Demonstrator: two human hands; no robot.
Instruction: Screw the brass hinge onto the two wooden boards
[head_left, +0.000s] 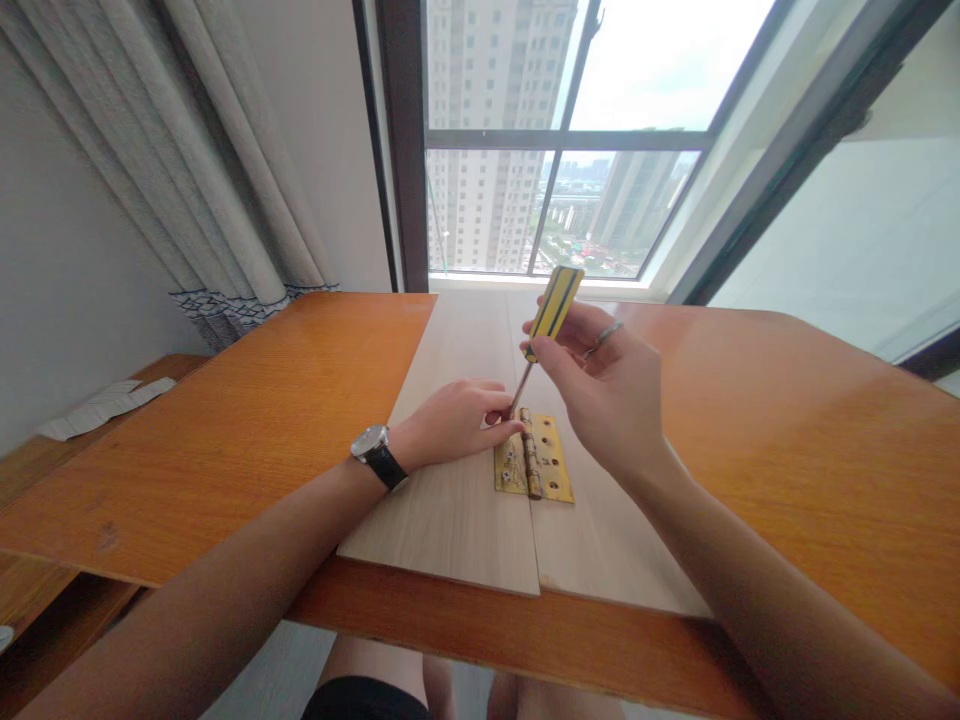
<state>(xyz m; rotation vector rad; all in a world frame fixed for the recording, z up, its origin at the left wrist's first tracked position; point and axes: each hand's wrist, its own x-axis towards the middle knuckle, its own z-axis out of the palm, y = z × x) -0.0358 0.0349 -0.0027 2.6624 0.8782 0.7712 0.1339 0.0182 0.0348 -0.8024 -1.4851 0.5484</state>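
My right hand [607, 375] grips the yellow and black handle of a screwdriver [556, 310], its shaft slanting down to the left. At the shaft's lower end is my left hand [465, 420], thumb and forefinger closed together around the tip; whatever lies between them is hidden. A brass-coloured butt hinge [553, 460] lies unfolded across the seam of two pale wood boards. Screw heads show in its left leaf, while the right leaf has open holes. My left fingers cover the upper part of the left leaf. The left board [450, 520] lies under my left hand, the right board [615, 560] under my right.
The boards rest on an orange-brown wooden table [300, 400], reaching near its front edge. Beyond it stands a window [562, 140]. A grey curtain [202, 150] hangs at the left, above a lower wooden surface with a pale strip [109, 405].
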